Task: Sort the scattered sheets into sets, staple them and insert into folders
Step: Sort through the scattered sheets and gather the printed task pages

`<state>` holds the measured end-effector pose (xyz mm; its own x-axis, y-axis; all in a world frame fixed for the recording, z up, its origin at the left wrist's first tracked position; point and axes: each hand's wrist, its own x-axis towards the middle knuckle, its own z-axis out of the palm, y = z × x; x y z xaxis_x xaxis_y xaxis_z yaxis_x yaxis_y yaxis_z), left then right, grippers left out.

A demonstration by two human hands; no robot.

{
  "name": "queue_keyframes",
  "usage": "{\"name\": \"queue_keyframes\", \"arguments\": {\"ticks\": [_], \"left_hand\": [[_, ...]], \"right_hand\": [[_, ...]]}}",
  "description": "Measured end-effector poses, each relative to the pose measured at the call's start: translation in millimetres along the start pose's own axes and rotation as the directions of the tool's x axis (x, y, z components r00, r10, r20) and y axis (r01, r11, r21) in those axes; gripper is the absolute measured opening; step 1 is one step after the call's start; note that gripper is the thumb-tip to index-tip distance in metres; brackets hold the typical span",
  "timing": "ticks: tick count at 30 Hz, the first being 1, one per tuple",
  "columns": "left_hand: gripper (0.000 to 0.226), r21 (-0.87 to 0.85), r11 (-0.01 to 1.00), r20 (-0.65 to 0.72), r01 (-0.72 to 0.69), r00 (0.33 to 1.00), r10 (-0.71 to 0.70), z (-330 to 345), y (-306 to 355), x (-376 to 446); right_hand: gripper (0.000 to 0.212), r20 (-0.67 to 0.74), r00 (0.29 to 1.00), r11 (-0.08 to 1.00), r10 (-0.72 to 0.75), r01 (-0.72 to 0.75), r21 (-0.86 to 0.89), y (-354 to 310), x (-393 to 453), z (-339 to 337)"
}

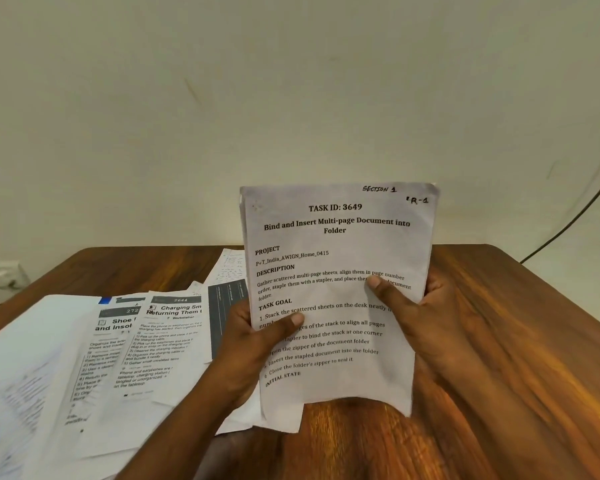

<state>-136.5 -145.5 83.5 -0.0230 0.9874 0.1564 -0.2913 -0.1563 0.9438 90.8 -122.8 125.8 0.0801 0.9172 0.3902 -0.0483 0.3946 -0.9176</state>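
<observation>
Now both hands, left hand (253, 344) and right hand (426, 327), grip a white printed paper stack (336, 258) upright over the brown wooden table (499, 393); maybe several sheets.

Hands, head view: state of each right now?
Left hand: grips the left edge of the upright white printed paper stack titled TASK ID: 3649, thumb on front.
Right hand: grips the same stack's right edge, thumb on front.

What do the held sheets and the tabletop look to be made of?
Held sheets: thin white printer paper, matte; it bends and creases in both hands. Tabletop: wood or wood-look laminate, glossy brown; streaked grain shows with a sheen, so which of the two stays open.
</observation>
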Motion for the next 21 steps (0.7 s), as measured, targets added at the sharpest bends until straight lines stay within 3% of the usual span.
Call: {"name": "queue_keyframes", "arguments": {"ticks": [4,9,14,21], "left_hand": [[0.032,0.023,0.999,-0.016,-0.039,0.999,0.039,3.3,0.9,-1.8],[0.035,0.039,0.998,-0.001,0.051,0.999,-0.051,6.1,-12.4,-1.4],[0.031,0.102,0.994,0.012,0.035,0.999,-0.037,4.0,-13.8,-1.8],[0.023,0.213,0.977,0.020,-0.028,1.000,0.024,9.0,-9.5,-13.5]], "right_hand": [[0.012,0.023,1.000,1.000,-0.019,0.018,0.020,-3.1,-2.8,-0.2],[0.013,0.079,0.996,0.998,0.051,-0.048,-0.046,11.6,-1.5,0.5],[0.014,0.087,0.993,0.993,0.084,-0.076,-0.091,21.2,-8.8,-2.4],[0.019,0.074,0.994,0.997,0.080,-0.081,0.008,12.7,-30.1,-18.8]]}}
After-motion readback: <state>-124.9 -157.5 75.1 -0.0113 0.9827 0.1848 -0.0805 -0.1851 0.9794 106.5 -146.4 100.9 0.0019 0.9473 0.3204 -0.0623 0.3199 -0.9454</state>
